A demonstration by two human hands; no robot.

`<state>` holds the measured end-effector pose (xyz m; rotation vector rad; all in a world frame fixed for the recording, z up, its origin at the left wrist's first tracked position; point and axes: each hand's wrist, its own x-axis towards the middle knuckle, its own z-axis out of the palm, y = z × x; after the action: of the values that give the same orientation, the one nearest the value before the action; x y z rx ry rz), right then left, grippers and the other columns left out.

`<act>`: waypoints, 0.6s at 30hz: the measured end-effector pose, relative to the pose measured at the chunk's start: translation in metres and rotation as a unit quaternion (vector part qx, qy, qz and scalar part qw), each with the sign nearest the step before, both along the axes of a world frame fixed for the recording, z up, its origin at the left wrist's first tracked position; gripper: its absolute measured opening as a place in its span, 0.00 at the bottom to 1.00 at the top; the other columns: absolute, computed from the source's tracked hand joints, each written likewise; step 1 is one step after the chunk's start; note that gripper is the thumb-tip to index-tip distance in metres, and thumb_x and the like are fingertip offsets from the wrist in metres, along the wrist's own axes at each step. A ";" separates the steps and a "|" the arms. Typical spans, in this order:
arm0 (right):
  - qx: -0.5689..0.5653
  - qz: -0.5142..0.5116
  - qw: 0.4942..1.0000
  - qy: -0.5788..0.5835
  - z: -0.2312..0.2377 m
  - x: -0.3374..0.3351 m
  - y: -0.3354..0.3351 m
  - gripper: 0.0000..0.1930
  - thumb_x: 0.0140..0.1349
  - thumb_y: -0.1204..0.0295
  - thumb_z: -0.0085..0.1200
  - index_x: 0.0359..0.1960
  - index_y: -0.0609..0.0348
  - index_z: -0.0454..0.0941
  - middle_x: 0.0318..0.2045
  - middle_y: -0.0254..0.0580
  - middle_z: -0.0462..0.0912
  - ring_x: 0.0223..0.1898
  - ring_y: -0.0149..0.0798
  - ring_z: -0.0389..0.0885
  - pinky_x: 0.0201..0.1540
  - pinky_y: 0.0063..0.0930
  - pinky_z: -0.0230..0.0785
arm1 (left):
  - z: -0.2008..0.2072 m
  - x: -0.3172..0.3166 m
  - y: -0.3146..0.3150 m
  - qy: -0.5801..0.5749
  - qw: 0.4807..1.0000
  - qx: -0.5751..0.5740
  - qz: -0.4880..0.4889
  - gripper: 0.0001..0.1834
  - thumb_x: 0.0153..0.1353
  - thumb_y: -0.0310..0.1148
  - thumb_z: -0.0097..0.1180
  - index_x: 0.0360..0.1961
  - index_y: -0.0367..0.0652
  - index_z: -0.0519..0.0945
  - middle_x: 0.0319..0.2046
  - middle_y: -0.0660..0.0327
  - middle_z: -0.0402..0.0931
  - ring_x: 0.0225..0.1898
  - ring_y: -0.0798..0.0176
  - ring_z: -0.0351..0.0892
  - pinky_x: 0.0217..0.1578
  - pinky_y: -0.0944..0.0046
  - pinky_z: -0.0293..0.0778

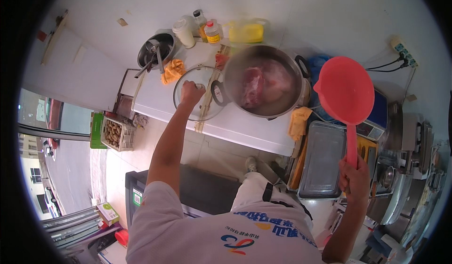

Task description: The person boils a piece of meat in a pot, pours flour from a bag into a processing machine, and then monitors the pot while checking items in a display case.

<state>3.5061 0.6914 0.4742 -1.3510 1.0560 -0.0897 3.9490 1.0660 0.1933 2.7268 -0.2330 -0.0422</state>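
2 bare hands of the person are both at work, one on each side of the big pot [266, 52]. The left hand [192, 93] is at the left of the pot, its fingers closed at the knob of a round glass lid [213, 92]. This lid is just beside the pot, above the white worktop [235, 133]; whether it rests there, I cannot tell. The right hand [355, 177] is to the right of the pot and nearer to the person, with its fingers wrapped around the handle of a red ladle [346, 92]. The wide bowl of the ladle is raised at the right of the pot.

Inside the pot, pieces of meat [256, 86], reddish and pale, lie in cloudy liquid, and some steam blurs them.

Close to the right front of the pot hangs 1 orange cloth [299, 123]. Behind the pot I see a yellow jug [247, 32], and to its left a bottle with a red cap [213, 33]. Farther left of the pot is a dark pan [165, 41]. A metal tray [321, 160] is at the right front of the pot.
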 end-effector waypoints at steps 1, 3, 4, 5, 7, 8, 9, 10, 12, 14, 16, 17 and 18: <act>-0.001 -0.006 1.000 0.004 0.000 -0.004 -0.001 0.06 0.63 0.75 0.61 0.39 0.58 0.76 0.16 0.27 0.69 0.12 0.22 0.63 0.13 0.20 0.52 | 0.004 -0.004 0.001 -0.006 1.000 0.002 -0.006 0.21 0.48 0.40 0.68 0.32 0.28 0.85 0.42 0.35 0.81 0.44 0.37 0.84 0.50 0.47 0.81; 0.005 -0.016 1.000 0.002 -0.001 -0.011 -0.003 0.06 0.64 0.75 0.61 0.38 0.58 0.76 0.16 0.27 0.68 0.12 0.22 0.63 0.13 0.20 0.52 | 0.016 -0.014 0.005 0.003 1.000 0.000 -0.014 0.20 0.47 0.40 0.68 0.29 0.28 0.85 0.36 0.35 0.82 0.39 0.37 0.84 0.45 0.48 0.82; 0.011 -0.020 1.000 -0.004 -0.001 -0.014 -0.005 0.06 0.64 0.75 0.61 0.38 0.57 0.76 0.16 0.27 0.68 0.12 0.22 0.63 0.13 0.20 0.53 | 0.022 -0.019 0.009 0.017 1.000 -0.003 -0.016 0.20 0.47 0.40 0.68 0.27 0.28 0.84 0.32 0.36 0.82 0.36 0.37 0.85 0.42 0.48 0.82; 0.017 -0.025 0.999 -0.011 -0.001 -0.018 -0.007 0.06 0.64 0.75 0.61 0.38 0.57 0.76 0.16 0.27 0.68 0.12 0.22 0.63 0.13 0.20 0.53 | 0.029 -0.026 0.014 0.031 0.999 -0.007 -0.018 0.19 0.46 0.39 0.68 0.24 0.28 0.84 0.28 0.36 0.82 0.33 0.37 0.85 0.39 0.49 0.82; 0.019 -0.024 0.999 -0.011 -0.005 -0.026 -0.011 0.06 0.64 0.74 0.61 0.37 0.57 0.75 0.16 0.26 0.68 0.12 0.22 0.63 0.13 0.20 0.52 | 0.036 -0.045 0.027 0.037 0.999 -0.002 -0.020 0.19 0.46 0.39 0.68 0.21 0.29 0.83 0.23 0.37 0.80 0.28 0.37 0.84 0.33 0.49 0.80; 0.022 -0.024 0.999 -0.014 -0.007 -0.029 -0.013 0.06 0.64 0.74 0.61 0.37 0.57 0.75 0.16 0.26 0.67 0.12 0.22 0.62 0.13 0.20 0.52 | 0.040 -0.056 0.037 0.038 0.999 0.002 -0.021 0.19 0.46 0.39 0.67 0.20 0.29 0.82 0.20 0.38 0.78 0.26 0.37 0.83 0.30 0.48 0.79; 0.020 -0.023 0.999 -0.009 -0.012 -0.032 -0.015 0.06 0.63 0.75 0.60 0.38 0.57 0.74 0.18 0.27 0.68 0.12 0.22 0.62 0.13 0.20 0.53 | 0.039 -0.066 0.053 0.014 0.999 0.020 -0.040 0.19 0.46 0.39 0.67 0.19 0.29 0.82 0.20 0.38 0.78 0.25 0.37 0.82 0.29 0.48 0.78; 0.020 -0.021 1.000 -0.004 -0.014 -0.034 -0.016 0.06 0.63 0.76 0.58 0.38 0.56 0.74 0.19 0.28 0.69 0.12 0.21 0.62 0.12 0.20 0.54 | 0.038 -0.080 0.068 -0.010 0.998 0.038 -0.057 0.19 0.45 0.39 0.67 0.18 0.29 0.81 0.19 0.38 0.77 0.24 0.37 0.82 0.27 0.48 0.77; 0.022 -0.039 0.999 -0.004 -0.025 -0.047 -0.022 0.06 0.63 0.76 0.58 0.38 0.56 0.74 0.19 0.28 0.69 0.12 0.21 0.62 0.12 0.20 0.53 | 0.061 -0.113 0.069 0.020 0.999 0.031 -0.036 0.19 0.44 0.40 0.68 0.18 0.30 0.81 0.19 0.38 0.76 0.22 0.38 0.79 0.26 0.47 0.74; 0.036 -0.056 0.997 -0.027 -0.018 -0.063 -0.028 0.07 0.63 0.75 0.62 0.36 0.56 0.74 0.16 0.27 0.67 0.11 0.21 0.61 0.12 0.20 0.50 | 0.121 -0.157 0.085 0.027 0.998 0.048 -0.036 0.18 0.42 0.39 0.70 0.19 0.30 0.81 0.19 0.41 0.76 0.22 0.42 0.77 0.28 0.47 0.74; 0.045 -0.075 0.996 -0.019 -0.026 -0.074 -0.029 0.08 0.62 0.75 0.62 0.36 0.56 0.73 0.16 0.27 0.67 0.11 0.22 0.61 0.12 0.20 0.50 | 0.141 -0.187 0.086 -0.004 1.000 0.007 -0.030 0.17 0.40 0.36 0.71 0.20 0.29 0.81 0.19 0.47 0.76 0.23 0.47 0.77 0.30 0.50 0.73; 0.050 -0.080 0.995 -0.019 -0.026 -0.077 -0.030 0.08 0.62 0.75 0.62 0.36 0.56 0.73 0.16 0.27 0.67 0.11 0.22 0.61 0.12 0.20 0.50 | 0.167 -0.201 0.081 -0.014 1.000 0.002 -0.021 0.17 0.40 0.35 0.72 0.20 0.30 0.81 0.20 0.49 0.77 0.23 0.49 0.77 0.31 0.52 0.73; 0.053 -0.083 0.995 -0.019 -0.025 -0.083 -0.031 0.08 0.62 0.75 0.62 0.36 0.56 0.73 0.16 0.27 0.66 0.11 0.22 0.61 0.12 0.20 0.50 | 0.192 -0.214 0.072 -0.021 1.000 -0.006 -0.015 0.16 0.40 0.34 0.72 0.21 0.30 0.81 0.21 0.51 0.77 0.24 0.51 0.77 0.31 0.53 0.73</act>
<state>3.4234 0.6606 0.4488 -1.1608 1.1231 -0.1795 3.7354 1.1379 0.3851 2.7151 -0.2865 0.0072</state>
